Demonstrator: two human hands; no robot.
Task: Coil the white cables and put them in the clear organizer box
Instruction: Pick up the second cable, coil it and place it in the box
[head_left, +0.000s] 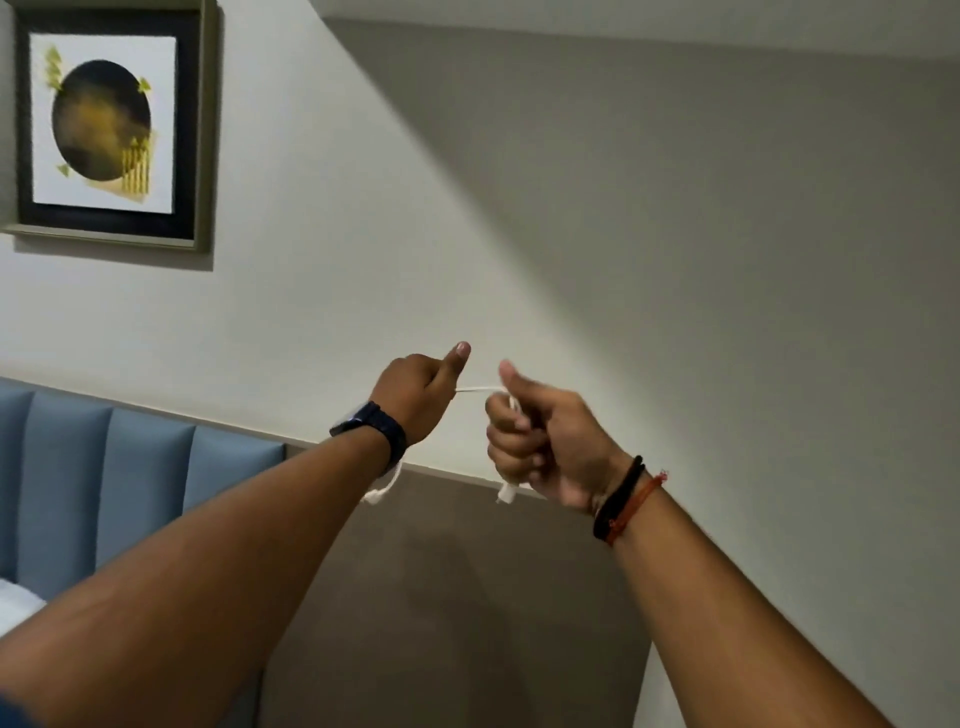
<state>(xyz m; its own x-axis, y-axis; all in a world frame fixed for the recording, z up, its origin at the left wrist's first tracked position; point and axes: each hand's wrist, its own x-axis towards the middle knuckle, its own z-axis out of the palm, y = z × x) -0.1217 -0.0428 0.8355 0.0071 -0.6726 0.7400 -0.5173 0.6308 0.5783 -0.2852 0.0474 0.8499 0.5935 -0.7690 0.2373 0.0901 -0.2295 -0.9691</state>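
Both arms are raised in front of a wall, and a single white cable (480, 388) runs taut between the two fists. The left hand (423, 397) is closed around one part of it, thumb sticking up, and a loose white end hangs below that wrist, just under the watch (371, 423). The right hand (540, 441) is also curled shut, thumb up, and seems to hold several turns of the cable bunched inside the fist; a white plug end pokes out below its little-finger side. Between the hands only a short straight stretch shows, level with the knuckles.

As a judgement, the coiling of this cable is under way but not finished: some length appears gathered in the right fist, while the left still has slack to feed across. The clear organizer box is not in view, nor is any desk or other cable, so how many cables are already stored cannot be told. Left to do: finish the winding, then lower the coil into the box.
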